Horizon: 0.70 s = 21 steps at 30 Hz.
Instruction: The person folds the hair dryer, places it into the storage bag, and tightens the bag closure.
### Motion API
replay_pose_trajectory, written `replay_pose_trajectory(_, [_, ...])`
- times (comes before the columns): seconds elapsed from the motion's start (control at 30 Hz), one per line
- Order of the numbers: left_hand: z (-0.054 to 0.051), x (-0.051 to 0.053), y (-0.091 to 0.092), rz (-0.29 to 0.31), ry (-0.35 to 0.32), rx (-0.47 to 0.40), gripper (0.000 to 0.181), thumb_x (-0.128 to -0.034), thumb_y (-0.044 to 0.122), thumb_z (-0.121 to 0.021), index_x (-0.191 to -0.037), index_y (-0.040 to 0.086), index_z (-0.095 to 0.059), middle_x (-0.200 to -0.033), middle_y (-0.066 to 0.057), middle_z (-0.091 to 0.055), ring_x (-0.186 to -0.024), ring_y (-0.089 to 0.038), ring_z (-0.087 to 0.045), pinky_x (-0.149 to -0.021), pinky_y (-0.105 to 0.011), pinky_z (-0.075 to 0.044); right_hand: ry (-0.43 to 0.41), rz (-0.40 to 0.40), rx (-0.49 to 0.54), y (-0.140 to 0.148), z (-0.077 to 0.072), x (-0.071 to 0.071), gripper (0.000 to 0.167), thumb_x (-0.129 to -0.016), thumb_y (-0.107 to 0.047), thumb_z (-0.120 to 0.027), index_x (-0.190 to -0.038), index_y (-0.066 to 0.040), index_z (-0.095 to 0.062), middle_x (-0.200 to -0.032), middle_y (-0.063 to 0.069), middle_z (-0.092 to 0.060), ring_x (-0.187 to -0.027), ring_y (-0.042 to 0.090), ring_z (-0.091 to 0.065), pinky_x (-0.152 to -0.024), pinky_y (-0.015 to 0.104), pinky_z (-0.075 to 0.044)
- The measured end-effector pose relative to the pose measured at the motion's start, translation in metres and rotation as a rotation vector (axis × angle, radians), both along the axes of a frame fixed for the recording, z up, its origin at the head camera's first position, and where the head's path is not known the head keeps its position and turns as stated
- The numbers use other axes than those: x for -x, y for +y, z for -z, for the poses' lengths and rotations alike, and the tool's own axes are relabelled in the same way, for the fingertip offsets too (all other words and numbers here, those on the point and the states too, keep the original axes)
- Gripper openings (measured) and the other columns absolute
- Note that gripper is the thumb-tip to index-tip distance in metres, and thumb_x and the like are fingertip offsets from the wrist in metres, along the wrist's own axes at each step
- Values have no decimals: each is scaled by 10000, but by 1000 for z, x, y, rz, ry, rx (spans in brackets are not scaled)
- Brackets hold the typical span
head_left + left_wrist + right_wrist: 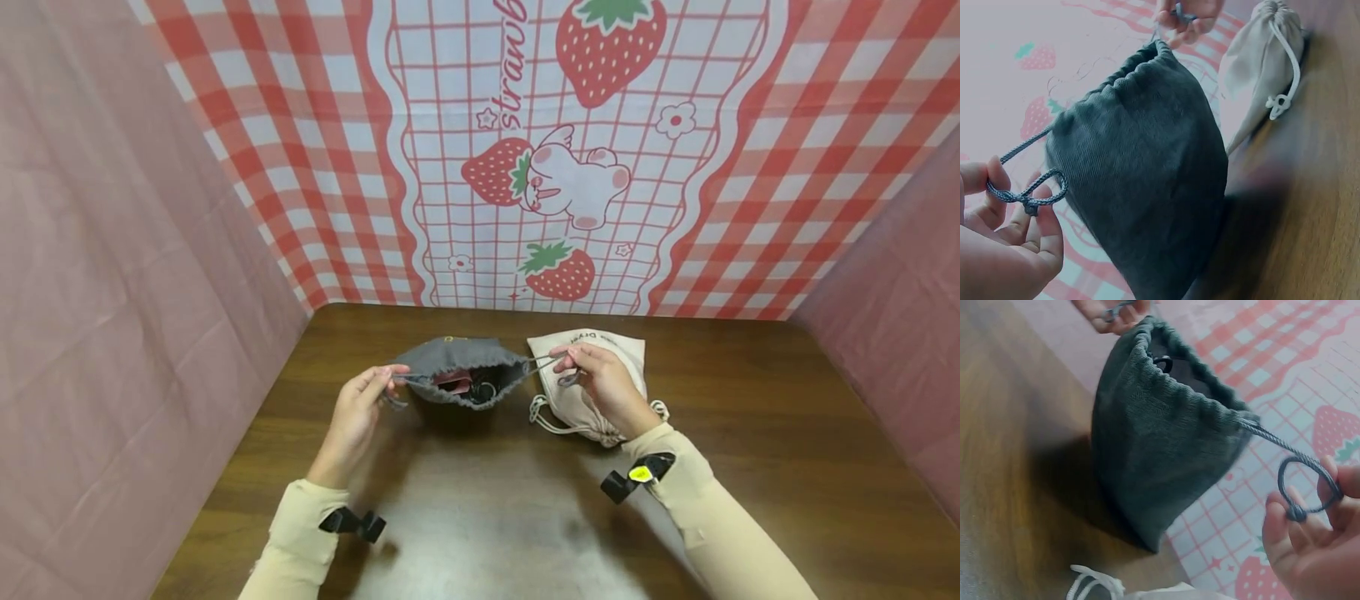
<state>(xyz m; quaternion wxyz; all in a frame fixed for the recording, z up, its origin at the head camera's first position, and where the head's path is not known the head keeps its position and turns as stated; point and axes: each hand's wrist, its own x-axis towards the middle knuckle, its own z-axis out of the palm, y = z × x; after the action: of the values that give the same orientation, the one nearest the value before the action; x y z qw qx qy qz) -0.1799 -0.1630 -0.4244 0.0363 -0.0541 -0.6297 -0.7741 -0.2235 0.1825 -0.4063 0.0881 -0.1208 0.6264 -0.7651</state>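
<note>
A grey drawstring bag [450,357] hangs between my two hands, its gathered mouth partly open. Inside it the head view shows something pink [459,383] and a dark thing with a ring [487,390]; their kinds cannot be told. My left hand [358,417] pinches the knotted cord [1025,199] at the bag's left side. On the other side, my right hand [603,383] pinches the opposite cord [1297,456], whose knotted loop dangles by the fingers. Both cords are drawn taut outward from the bag's mouth.
A cream drawstring bag [555,346] with dark print and white cords lies on the brown wooden table [735,400], partly beneath my right hand. Behind the table hangs a strawberry-patterned cloth [495,242]. Pink cloth [135,292] walls the left side, and more stands at the right.
</note>
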Motion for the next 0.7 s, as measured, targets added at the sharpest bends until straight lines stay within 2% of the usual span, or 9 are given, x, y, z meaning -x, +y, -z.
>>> replay_pose_trajectory(0.1, [2,1,-8,11,-34,-123,359,-1024,83,-437,-702,135,-586,-948,76,-716,-848,-56,-625,-752,-197,-485,-58,88,17,8,-3,1,423,-1038,-63,-345,-721,-151,-612,-817,-89,-672,-734,43,-627,-660,205,-489])
replay_pose_trajectory(0.17, [4,1,-14,20,-47,-192,376,-1029,94,-434,-693,137,-596,-951,60,-710,-842,-58,-625,-742,-202,-482,-84,138,8,15,-4,2,436,-1040,-67,-342,-713,-159,-615,-757,-84,-648,-708,44,-623,-650,199,-485])
replay_pose_trajectory(0.27, [6,-1,-23,42,-50,-270,392,-1037,130,-432,-691,147,-617,-967,48,-702,-845,-60,-624,-741,-211,-471,-103,176,23,25,-4,4,433,-1038,-67,-358,-711,-147,-629,-701,-71,-633,-680,49,-633,-648,195,-496])
replay_pose_trajectory(0.33, [5,-1,-24,66,-45,-305,386,-1039,156,-435,-709,148,-634,-980,41,-703,-853,-63,-634,-747,-214,-470,-95,171,48,29,-4,4,441,-1038,-61,-357,-706,-137,-637,-727,-72,-659,-686,52,-645,-648,197,-505])
replay_pose_trajectory(0.43, [3,0,-21,132,-13,-351,377,-1046,175,-420,-732,144,-628,-1014,25,-724,-892,-70,-660,-769,-217,-482,-52,103,145,33,-2,3,450,-1042,-58,-339,-718,-100,-649,-851,-21,-724,-755,86,-678,-675,221,-511])
replay_pose_trajectory(0.57, [-2,4,-9,245,50,-429,396,-1064,171,-356,-744,130,-585,-1082,-28,-742,-1008,-105,-682,-834,-238,-510,10,-64,332,28,-3,4,475,-1056,-75,-268,-743,-54,-624,-1051,84,-739,-895,149,-679,-769,263,-514])
replay_pose_trajectory(0.7, [-6,10,6,361,67,-529,463,-1079,157,-256,-743,117,-572,-1128,-83,-730,-1113,-170,-664,-912,-279,-513,23,-212,492,16,-4,6,530,-1063,-74,-169,-743,-44,-591,-1091,164,-724,-998,202,-677,-876,284,-512])
